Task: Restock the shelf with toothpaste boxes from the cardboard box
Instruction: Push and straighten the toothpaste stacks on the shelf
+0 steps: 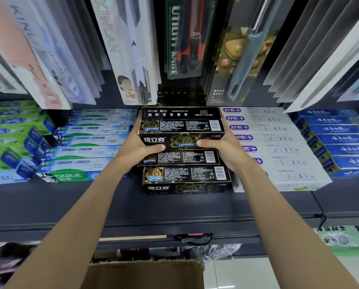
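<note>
A row of black-and-gold toothpaste boxes runs front to back along the middle of the dark shelf point(174, 207). One black toothpaste box point(181, 133) sits above the row, held at both ends. My left hand point(137, 146) grips its left end, thumb across the front face. My right hand point(220, 146) grips its right end the same way. More black boxes lie under and in front of it, the nearest one point(187, 180) near the shelf's front. The cardboard box point(145, 274) stands open below, at the bottom edge; its contents are hidden.
White-green Darlie boxes point(70, 176) fill the row to the left, green ones further left. White boxes with purple logos point(278, 155) and blue boxes point(341, 142) fill the right. Packaged toothbrushes and a utility knife point(180, 38) hang close above the shelf.
</note>
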Demonstrator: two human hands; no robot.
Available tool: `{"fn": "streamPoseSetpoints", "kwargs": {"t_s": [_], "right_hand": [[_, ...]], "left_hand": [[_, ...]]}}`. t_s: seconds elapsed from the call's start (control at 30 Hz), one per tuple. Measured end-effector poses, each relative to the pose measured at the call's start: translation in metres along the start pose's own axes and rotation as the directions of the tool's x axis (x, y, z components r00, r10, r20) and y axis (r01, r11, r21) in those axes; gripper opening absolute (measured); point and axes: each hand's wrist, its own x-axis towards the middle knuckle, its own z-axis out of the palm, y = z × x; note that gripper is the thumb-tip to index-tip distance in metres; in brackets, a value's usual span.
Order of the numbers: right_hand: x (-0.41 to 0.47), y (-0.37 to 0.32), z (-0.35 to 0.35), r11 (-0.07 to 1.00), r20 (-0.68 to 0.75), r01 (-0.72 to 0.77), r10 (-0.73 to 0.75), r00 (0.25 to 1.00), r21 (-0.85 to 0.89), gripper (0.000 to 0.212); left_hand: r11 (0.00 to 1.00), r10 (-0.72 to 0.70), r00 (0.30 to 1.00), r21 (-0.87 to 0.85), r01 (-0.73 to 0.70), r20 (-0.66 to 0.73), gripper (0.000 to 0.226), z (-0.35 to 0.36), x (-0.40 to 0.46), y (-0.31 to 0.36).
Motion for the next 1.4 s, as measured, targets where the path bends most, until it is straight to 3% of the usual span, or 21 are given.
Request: {"fn": "streamPoseSetpoints", "kwargs": {"t_s": [0.3, 0.4, 0.5, 0.6, 0.63, 0.73, 0.83, 1.0, 1.23, 1.4], "right_hand": [[0.001, 0.002, 0.003, 0.998, -0.021, -0.017, 0.016, 1.000, -0.064, 0.097], [-0.010, -0.008, 0.003, 0.993, -0.021, -0.002, -0.001, 1.000, -0.118, 0.100], [-0.046, -0.016, 0.001, 0.989, -0.065, 0.023, -0.033, 0.997, -0.147, 0.098], [-0.093, -0.003, 0.013, 0.982, -0.178, 0.042, -0.075, 0.981, -0.183, 0.085], [-0.103, 0.003, 0.019, 0.976, -0.217, 0.042, -0.089, 0.972, -0.213, 0.081], [-0.107, 0.018, 0.033, 0.952, -0.272, 0.026, -0.113, 0.956, -0.306, 0.079], [-0.094, 0.023, 0.037, 0.956, -0.306, -0.029, -0.064, 0.950, -0.292, 0.077], [-0.079, 0.033, 0.050, 0.926, -0.336, -0.072, -0.062, 0.940, -0.371, 0.071], [-0.070, 0.026, 0.043, 0.952, -0.311, -0.071, -0.027, 0.950, -0.299, 0.092], [-0.057, 0.026, 0.036, 0.941, -0.272, -0.063, -0.032, 0.962, -0.333, 0.091]], "left_hand": [[0.989, -0.025, 1.000, -0.147, 0.023, -0.010, 0.092, 0.001, 0.006, -0.008], [0.995, -0.035, 0.999, -0.095, 0.035, 0.000, 0.100, -0.001, 0.001, -0.004], [1.000, 0.021, 0.992, -0.019, -0.024, -0.123, 0.111, -0.004, -0.019, 0.005], [0.992, 0.119, 0.942, 0.008, -0.123, -0.313, 0.094, 0.002, -0.065, 0.001], [0.993, 0.116, 0.944, 0.027, -0.113, -0.309, 0.091, 0.007, -0.081, 0.001], [0.996, 0.041, 0.992, 0.089, -0.030, -0.122, 0.109, 0.023, -0.104, -0.005], [0.992, -0.020, 1.000, 0.127, 0.023, -0.019, 0.118, 0.026, -0.096, -0.008], [0.972, -0.023, 1.000, 0.236, 0.022, -0.002, 0.119, 0.022, -0.085, -0.014], [0.989, -0.016, 1.000, 0.150, 0.012, 0.023, 0.124, 0.018, -0.078, -0.019], [0.991, -0.003, 1.000, 0.131, 0.003, 0.005, 0.127, 0.022, -0.076, -0.018]]}}
